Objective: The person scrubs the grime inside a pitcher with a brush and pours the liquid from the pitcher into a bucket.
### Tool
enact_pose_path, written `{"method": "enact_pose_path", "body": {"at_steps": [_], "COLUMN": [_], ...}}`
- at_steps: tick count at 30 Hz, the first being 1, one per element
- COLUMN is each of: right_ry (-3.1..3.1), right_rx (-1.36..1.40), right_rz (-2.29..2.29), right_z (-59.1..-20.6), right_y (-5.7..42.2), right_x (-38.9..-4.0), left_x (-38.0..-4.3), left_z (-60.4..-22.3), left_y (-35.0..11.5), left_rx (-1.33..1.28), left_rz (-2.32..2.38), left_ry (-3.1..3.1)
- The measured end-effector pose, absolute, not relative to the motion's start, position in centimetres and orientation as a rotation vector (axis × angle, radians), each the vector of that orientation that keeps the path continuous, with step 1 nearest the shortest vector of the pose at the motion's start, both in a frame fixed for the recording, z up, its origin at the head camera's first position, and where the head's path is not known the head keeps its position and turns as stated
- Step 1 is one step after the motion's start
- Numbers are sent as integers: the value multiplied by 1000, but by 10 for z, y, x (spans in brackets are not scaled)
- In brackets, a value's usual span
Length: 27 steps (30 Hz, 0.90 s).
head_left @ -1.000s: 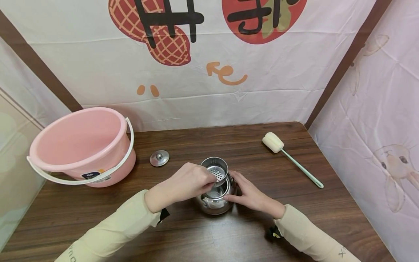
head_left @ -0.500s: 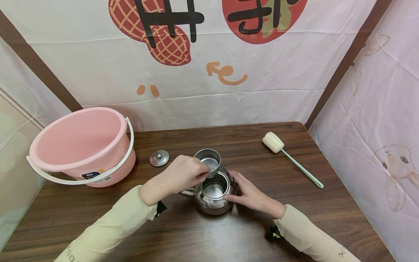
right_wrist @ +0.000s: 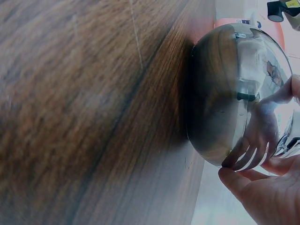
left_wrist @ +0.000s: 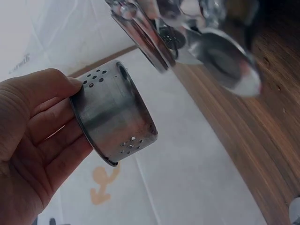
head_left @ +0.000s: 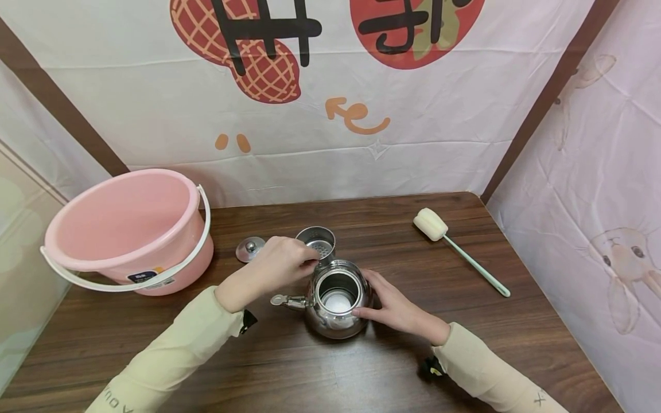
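My left hand (head_left: 279,261) pinches the rim of a steel tea strainer (head_left: 316,233), a short cup with a perforated bottom. In the left wrist view the strainer (left_wrist: 110,115) shows rows of holes in its wall, with the thumb on its edge. The strainer is up beyond the far side of a shiny round steel teapot (head_left: 330,324). The pot stands lidless on the table, its spout (head_left: 290,301) pointing left. My right hand (head_left: 392,304) holds the pot's right side, thumb near the opening. The right wrist view shows fingertips against the mirror-like pot (right_wrist: 220,93).
A steel lid with a knob (head_left: 247,246) lies behind my left hand, partly covered by it. At the left stands a large pink bucket (head_left: 178,252) with a white handle. A sponge brush (head_left: 431,223) with a pale green handle lies at the right. A printed cloth hangs behind.
My left hand has carried the strainer from over the pot's opening away to the back left, uncovering the pot's inside and spout. The right hand has stayed on the pot.
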State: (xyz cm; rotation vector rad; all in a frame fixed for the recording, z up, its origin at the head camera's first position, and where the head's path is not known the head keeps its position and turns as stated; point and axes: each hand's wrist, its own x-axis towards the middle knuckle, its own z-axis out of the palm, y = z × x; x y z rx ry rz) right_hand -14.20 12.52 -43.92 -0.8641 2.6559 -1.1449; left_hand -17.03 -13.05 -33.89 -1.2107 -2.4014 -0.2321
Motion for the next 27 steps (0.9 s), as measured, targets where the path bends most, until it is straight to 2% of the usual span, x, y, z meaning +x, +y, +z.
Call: {"method": "enact_pose_path", "body": {"at_steps": [27], "right_ry": [2651], "right_rx": [-854], "right_rz": [-1140], "right_z": [-436], "right_y": [125], "right_x": [-140], "left_x": [-207], "left_z": [-364], "left_y": [-167], "left_rx": [-957], "left_rz": [-265], "left_ry": [-2633]}}
